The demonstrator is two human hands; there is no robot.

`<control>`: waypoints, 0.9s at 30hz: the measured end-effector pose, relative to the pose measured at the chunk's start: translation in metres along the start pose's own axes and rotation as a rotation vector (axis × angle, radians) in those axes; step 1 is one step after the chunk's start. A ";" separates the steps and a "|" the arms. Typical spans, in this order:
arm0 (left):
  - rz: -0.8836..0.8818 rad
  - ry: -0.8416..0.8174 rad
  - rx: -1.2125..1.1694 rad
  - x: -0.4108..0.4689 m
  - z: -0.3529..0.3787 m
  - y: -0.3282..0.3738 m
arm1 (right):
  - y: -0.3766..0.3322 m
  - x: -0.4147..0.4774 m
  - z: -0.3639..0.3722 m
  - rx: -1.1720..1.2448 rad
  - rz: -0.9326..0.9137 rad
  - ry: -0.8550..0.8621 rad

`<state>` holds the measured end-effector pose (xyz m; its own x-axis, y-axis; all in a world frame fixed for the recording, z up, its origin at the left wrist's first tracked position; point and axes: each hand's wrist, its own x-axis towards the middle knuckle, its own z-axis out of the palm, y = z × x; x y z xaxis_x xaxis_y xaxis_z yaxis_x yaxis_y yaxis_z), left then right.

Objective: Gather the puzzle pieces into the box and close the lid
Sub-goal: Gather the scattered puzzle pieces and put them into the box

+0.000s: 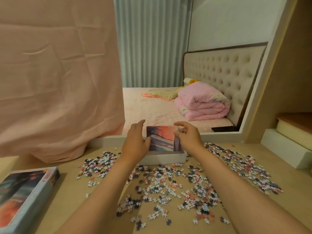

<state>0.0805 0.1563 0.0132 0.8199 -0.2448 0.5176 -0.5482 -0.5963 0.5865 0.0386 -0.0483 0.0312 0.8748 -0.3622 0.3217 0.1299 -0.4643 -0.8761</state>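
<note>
Several loose puzzle pieces lie scattered over the wooden desk, mostly in the middle and to the right. A shallow white box sits at the far middle of the desk. A folded picture sheet with a pink sunset stands upright in the box. My left hand grips the sheet's left edge, thumb in front. My right hand pinches its right edge, where a flap bends forward. The printed lid lies face up at the near left.
A pink cloth hangs over the left part of the mirror behind the desk, its hem resting on the desk. The mirror reflects a bed. A white block lies along the desk's right edge under a shelf.
</note>
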 end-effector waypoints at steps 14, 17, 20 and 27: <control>0.210 -0.541 0.454 0.004 0.019 -0.039 | 0.016 0.020 0.052 -0.857 -0.018 -0.441; 0.190 -0.578 0.415 0.004 0.016 -0.036 | 0.012 0.010 0.051 -0.877 -0.017 -0.596; 0.176 -0.475 0.286 -0.001 0.004 -0.034 | -0.001 0.001 0.041 -0.844 -0.059 -0.557; -0.007 -0.235 0.068 -0.042 -0.038 -0.034 | -0.048 -0.051 0.026 -0.673 -0.194 -0.421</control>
<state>0.0587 0.2162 -0.0046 0.8441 -0.4063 0.3499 -0.5362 -0.6469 0.5423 0.0001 0.0137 0.0469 0.9850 0.0464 0.1663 0.1062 -0.9221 -0.3720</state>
